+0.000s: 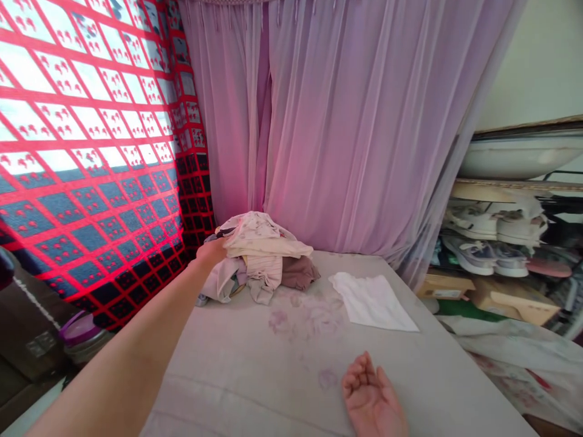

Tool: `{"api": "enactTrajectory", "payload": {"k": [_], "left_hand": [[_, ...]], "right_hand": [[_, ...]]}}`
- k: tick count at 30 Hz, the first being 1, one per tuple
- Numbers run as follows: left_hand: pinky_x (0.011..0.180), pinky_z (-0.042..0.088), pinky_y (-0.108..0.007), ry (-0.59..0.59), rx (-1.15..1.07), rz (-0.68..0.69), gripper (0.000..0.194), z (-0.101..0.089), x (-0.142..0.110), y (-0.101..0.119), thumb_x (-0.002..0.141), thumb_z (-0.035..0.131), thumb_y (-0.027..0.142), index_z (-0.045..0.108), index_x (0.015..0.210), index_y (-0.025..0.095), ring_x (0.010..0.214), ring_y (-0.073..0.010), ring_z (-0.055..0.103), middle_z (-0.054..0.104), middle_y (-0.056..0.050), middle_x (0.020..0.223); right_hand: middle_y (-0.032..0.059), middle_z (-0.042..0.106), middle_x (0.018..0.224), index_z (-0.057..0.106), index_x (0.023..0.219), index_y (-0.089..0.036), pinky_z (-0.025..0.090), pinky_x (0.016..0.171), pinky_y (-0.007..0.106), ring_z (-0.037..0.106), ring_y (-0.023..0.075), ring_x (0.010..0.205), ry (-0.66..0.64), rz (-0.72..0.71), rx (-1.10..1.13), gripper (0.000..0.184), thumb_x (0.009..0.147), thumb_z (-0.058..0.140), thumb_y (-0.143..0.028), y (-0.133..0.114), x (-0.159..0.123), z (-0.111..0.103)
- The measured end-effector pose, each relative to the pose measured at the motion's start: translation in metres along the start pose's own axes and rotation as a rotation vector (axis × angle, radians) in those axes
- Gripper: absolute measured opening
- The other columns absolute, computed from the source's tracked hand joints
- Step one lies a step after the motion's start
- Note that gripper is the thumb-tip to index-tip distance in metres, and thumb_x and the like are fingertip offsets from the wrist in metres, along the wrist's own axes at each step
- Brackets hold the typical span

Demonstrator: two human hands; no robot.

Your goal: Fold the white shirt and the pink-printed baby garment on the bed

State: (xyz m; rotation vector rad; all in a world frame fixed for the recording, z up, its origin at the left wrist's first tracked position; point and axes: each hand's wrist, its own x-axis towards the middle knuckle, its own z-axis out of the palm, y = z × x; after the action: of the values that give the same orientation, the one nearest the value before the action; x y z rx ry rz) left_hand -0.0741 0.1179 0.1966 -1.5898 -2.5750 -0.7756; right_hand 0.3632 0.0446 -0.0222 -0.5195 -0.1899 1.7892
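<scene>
My left arm stretches out to a heap of folded and crumpled clothes (268, 246) at the far end of the bed. There my left hand (213, 250) touches the heap's left side, beside a pale pink patterned garment (262, 230) on top. Cloth hides its fingers, so their grip does not show. Lower in the heap are a striped cream piece (264, 273) and a brown one (300, 273). My right hand (373, 397) rests palm up near the front of the bed, fingers loosely curled and holding nothing. Beyond it a white cloth (374, 300) lies spread flat.
The bed (255, 358) has a pale floral cover. Purple curtains (337, 121) hang behind it, and a red-checked curtain (91, 109) covers the window at left. Shelves at right hold several shoes (487, 255) and a white basin (519, 156). A purple-lidded container (82, 331) stands at lower left.
</scene>
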Motion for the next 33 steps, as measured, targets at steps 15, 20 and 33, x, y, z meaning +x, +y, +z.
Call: {"api": "enactTrajectory", "payload": {"k": [15,20,33], "left_hand": [[0.081,0.053,-0.029,0.181,-1.427,0.022,0.018,-0.051,0.0,0.08,0.082,0.06,0.036,0.049,0.078,0.022,0.063,-0.0076,0.056,0.054,0.006,0.069],[0.083,0.053,-0.03,0.174,-1.649,-0.039,0.016,-0.081,0.005,0.101,0.086,0.058,0.026,0.047,0.076,0.022,0.067,-0.0099,0.06,0.056,0.004,0.066],[0.074,0.053,-0.032,-0.409,-1.328,0.409,0.027,-0.085,-0.117,0.182,0.086,0.057,0.044,0.06,0.081,0.018,0.075,-0.0154,0.063,0.067,-0.003,0.076]], "right_hand": [[-0.0013,0.071,0.081,0.07,0.091,-0.021,0.055,0.061,0.024,0.066,0.0114,0.069,0.127,0.039,0.149,0.026,0.065,0.071,-0.022,0.003,-0.013,0.028],[-0.0017,0.071,0.079,0.069,0.09,-0.02,0.055,0.06,0.023,0.065,0.011,0.068,0.139,0.059,0.174,0.027,0.062,0.071,-0.02,0.003,-0.015,0.035],[0.0004,0.07,0.089,0.068,0.099,-0.023,0.053,0.064,0.025,0.065,0.0119,0.076,0.099,-0.08,0.153,0.029,0.075,0.063,-0.038,-0.01,-0.021,0.039]]}}
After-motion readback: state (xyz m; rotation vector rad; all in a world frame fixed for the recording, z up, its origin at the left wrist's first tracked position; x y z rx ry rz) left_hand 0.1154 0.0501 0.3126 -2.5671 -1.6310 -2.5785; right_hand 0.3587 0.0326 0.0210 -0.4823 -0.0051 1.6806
